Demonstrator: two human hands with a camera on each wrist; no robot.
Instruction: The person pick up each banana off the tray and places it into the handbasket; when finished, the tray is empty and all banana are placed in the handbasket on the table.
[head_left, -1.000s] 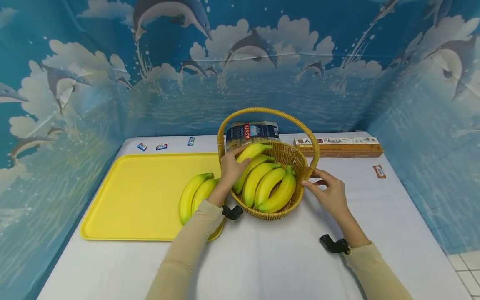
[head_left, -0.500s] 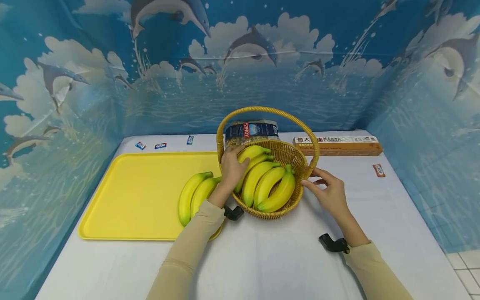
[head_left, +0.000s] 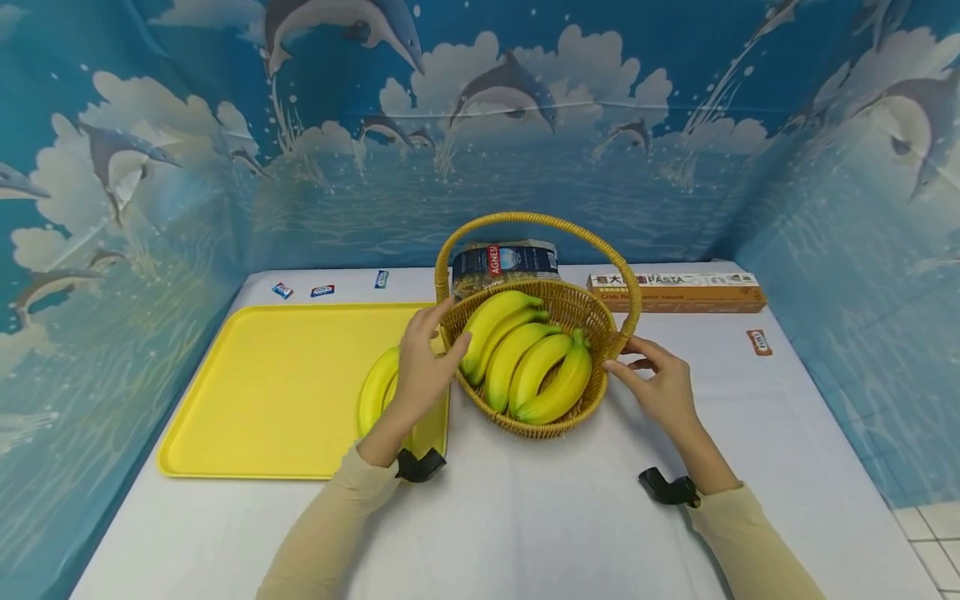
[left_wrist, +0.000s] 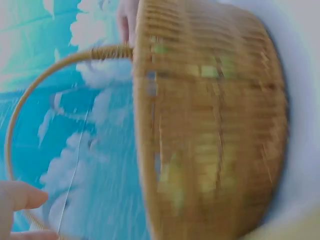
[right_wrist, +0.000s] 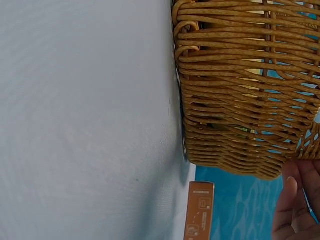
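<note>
- The bag [head_left: 504,261] behind the basket carries a red strip reading "AGNESI" in white, running vertically.
- The long orange box [head_left: 677,292] at the back of the surface reads "PASTA" on its top, with Chinese characters before it.
- The small stickers on the surface are too small to read.

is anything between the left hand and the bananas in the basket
Only the wicker basket rim. The left hand sits at the outer left side of the rim, and the bananas lie just inside it. The basket's top is open under its arched handle, so nothing else visible blocks a reach from above.
</note>
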